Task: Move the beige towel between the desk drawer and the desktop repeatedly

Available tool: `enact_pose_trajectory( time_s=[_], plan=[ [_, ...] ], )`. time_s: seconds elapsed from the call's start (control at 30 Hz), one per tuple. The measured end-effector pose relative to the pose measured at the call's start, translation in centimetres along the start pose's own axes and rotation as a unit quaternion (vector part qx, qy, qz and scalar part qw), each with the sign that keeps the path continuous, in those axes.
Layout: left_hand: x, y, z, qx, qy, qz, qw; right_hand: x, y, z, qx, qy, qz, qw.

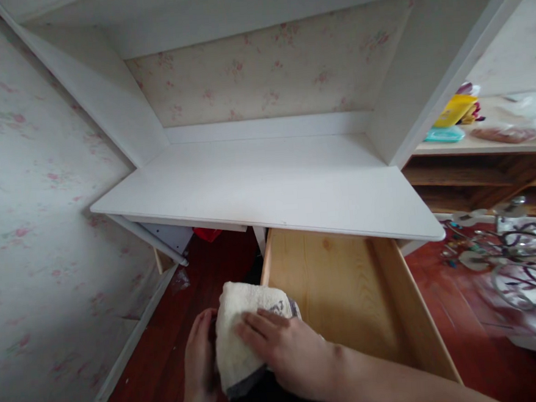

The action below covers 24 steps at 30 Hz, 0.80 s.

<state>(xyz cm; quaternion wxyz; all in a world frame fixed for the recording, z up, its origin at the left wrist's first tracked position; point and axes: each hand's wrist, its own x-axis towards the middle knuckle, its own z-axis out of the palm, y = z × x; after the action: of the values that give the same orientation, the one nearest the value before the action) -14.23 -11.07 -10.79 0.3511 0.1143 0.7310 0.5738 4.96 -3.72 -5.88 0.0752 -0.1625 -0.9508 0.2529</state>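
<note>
A folded cream towel [243, 331] with a grey edge and a dark printed pattern is held up beside the left side of an open wooden drawer [342, 287]. My left hand [200, 353] grips the towel at its left side, with the fingers partly hidden behind it. Across the towel's front lies my right hand [291, 346], its fingers stretched out flat against the cloth and slightly blurred. The right forearm passes over the drawer's near part. In the visible part of the drawer only the bare wooden bottom shows.
Above the drawer is a white desk top [266, 170] with a hutch around it. Floral wallpaper [34, 211] covers the left wall. A wooden shelf [458, 169] stands at right, with a chandelier-like metal-and-glass fixture [519, 251] on the red floor before it.
</note>
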Motion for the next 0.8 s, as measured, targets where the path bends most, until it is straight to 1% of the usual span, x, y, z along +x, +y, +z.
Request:
enact_pose_trajectory(
  time_s=[0.07,0.1,0.13,0.17,0.23,0.27,0.33,0.37,0.4,0.47,0.57,0.7,0.8],
  plan=[
    [0.4,-0.3,0.6,-0.104,-0.032,-0.013,0.994,0.1,1.3,-1.7,-0.002,0.036,0.087,0.996],
    [0.5,-0.5,0.8,-0.141,-0.044,-0.007,0.989,0.1,2.1,-2.5,0.0,0.061,0.141,0.988],
    [0.5,-0.8,0.8,-0.155,-0.052,0.007,0.987,0.0,2.8,-3.3,0.001,0.089,0.193,0.977],
    [0.4,-1.1,0.9,-0.139,-0.054,0.023,0.988,0.0,3.6,-3.8,0.0,0.117,0.237,0.965],
    [-0.1,-1.8,0.8,-0.04,-0.071,0.056,0.995,0.0,5.1,-4.2,-0.011,0.152,0.294,0.944],
    [-0.5,-2.2,0.8,0.025,-0.091,0.069,0.993,0.3,5.9,-3.9,-0.019,0.157,0.312,0.937],
    [-1.5,-2.9,1.0,0.14,-0.149,0.093,0.975,1.1,7.5,-2.7,-0.038,0.146,0.344,0.927],
    [-1.9,-3.2,1.1,0.179,-0.177,0.107,0.962,1.8,8.4,-1.9,-0.048,0.14,0.359,0.922],
    [-2.3,-3.5,1.3,0.206,-0.198,0.121,0.951,2.5,9.3,-1.0,-0.059,0.138,0.368,0.918],
    [-2.9,-3.8,1.6,0.23,-0.213,0.144,0.939,4.2,10.9,0.5,-0.079,0.154,0.362,0.916],
    [-3.3,-4.1,1.8,0.22,-0.194,0.147,0.945,6.2,12.6,1.6,-0.107,0.17,0.347,0.916],
    [-3.6,-4.1,2.1,0.177,-0.165,0.135,0.961,7.3,13.4,1.1,-0.14,0.138,0.329,0.924],
    [-3.6,-4.1,2.4,0.16,-0.173,0.144,0.961,7.4,13.6,0.2,-0.148,0.118,0.301,0.935]
  ],
)
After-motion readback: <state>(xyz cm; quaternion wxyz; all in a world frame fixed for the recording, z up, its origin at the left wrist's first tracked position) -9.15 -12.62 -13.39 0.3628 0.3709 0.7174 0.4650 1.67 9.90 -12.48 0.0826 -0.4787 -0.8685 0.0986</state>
